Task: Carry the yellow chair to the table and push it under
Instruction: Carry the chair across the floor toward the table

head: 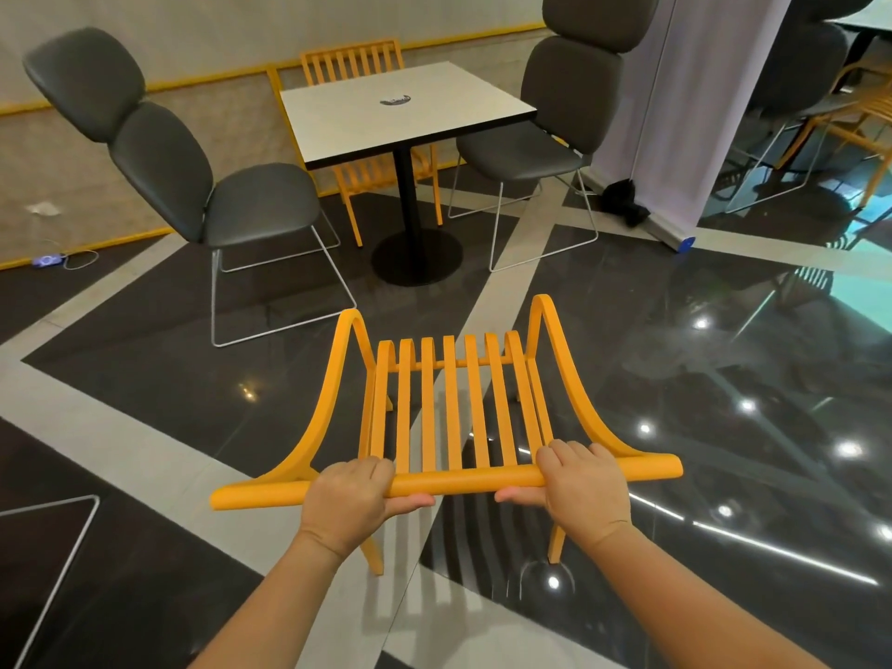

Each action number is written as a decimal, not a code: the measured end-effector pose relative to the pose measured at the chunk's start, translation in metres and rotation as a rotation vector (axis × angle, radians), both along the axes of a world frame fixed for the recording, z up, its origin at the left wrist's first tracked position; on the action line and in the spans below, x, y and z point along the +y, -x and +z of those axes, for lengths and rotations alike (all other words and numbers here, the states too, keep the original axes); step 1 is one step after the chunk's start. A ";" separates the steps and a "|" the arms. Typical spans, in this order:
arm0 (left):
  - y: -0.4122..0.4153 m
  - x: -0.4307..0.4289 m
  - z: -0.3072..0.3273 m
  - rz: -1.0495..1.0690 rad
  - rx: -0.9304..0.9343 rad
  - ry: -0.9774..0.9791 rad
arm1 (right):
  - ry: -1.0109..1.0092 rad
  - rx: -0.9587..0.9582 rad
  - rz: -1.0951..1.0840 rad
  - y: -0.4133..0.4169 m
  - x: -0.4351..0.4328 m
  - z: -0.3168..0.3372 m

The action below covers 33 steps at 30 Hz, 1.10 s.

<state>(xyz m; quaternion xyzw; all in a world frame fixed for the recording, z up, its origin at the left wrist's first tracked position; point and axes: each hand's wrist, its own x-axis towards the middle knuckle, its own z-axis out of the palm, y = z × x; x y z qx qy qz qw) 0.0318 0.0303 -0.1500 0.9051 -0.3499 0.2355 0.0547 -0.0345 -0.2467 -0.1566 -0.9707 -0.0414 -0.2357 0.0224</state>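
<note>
A yellow slatted chair [451,403] stands right in front of me, seen from behind and above, its seat pointing toward the table. My left hand [350,499] grips the rounded top rail left of centre. My right hand [581,485] grips the same rail right of centre. The white square table [405,108] on a black pedestal base [415,258] stands ahead, a stretch of floor apart from the chair's front. The chair's rear legs show below the rail; I cannot tell whether they touch the glossy floor.
A grey padded chair [193,185] stands left of the table and another grey chair [555,137] on its right. A second yellow chair [367,65] sits at the table's far side. A white banner stand [695,113] rises at right. A charger and cable [53,259] lie by the left wall.
</note>
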 end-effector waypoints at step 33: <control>-0.193 -0.144 0.006 0.203 0.074 -0.039 | 0.001 0.011 0.089 -0.224 -0.145 -0.001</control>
